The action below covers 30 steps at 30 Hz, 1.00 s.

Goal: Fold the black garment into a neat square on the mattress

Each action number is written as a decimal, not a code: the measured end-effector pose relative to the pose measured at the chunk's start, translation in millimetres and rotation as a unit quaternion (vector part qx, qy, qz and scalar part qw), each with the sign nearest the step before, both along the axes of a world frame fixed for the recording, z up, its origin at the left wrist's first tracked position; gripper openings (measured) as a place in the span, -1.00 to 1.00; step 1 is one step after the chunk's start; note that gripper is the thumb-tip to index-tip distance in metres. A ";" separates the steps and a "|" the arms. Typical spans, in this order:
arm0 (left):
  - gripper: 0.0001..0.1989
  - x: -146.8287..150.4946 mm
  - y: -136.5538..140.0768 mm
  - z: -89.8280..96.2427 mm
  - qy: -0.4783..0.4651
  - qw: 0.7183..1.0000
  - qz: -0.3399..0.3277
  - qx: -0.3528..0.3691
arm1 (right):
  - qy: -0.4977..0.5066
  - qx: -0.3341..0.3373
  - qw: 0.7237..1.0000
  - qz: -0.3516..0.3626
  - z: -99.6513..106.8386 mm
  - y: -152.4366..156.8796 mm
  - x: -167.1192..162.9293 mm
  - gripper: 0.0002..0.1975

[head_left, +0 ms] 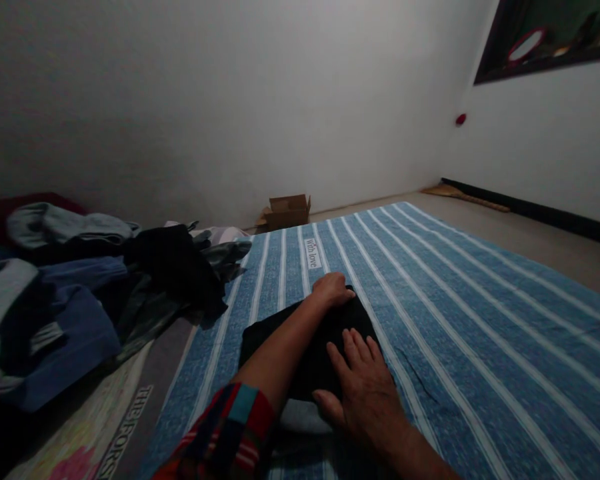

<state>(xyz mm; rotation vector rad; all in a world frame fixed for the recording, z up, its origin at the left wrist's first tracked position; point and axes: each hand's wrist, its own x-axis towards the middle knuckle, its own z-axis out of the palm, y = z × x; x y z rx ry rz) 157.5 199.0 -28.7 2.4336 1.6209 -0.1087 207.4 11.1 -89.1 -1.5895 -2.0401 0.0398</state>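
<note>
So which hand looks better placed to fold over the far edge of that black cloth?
Left, probably: the left hand already rests at the far edge of the black folded cloth; the right hand lies flat near its front.

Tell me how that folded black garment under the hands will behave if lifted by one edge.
The black garment looks like soft cloth, so it would probably droop and unfold. It lies flat under the left hand and right hand, so it seems light. Nothing suggests it could roll.

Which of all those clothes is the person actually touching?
The folded black garment on the striped blue sheet, under both hands; the other clothes lie untouched in a heap to the left.
</note>
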 end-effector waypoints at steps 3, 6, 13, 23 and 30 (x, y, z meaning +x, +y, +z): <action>-0.85 8.1 15.4 -10.5 -0.014 1.000 -0.003 -0.009 | 0.001 -0.004 1.000 0.007 1.8 0.4 -0.2 -0.29; -0.88 7.8 27.8 -19.4 -0.043 0.999 -0.016 -0.010 | 0.000 -0.012 1.000 0.014 3.5 -0.4 -0.6 -0.29; -0.86 1.6 30.4 -46.4 -0.119 0.990 -0.066 0.045 | 0.019 -0.008 1.000 0.020 4.3 -3.9 -4.7 -0.34; -0.84 -0.9 33.7 -53.3 -0.148 0.984 -0.071 0.072 | 0.024 0.027 0.999 0.017 3.6 -21.0 -4.1 -0.46; -0.85 -0.9 33.3 -50.9 -0.161 0.982 -0.073 0.060 | 0.071 0.080 0.994 -0.035 -9.1 -55.0 50.1 -0.48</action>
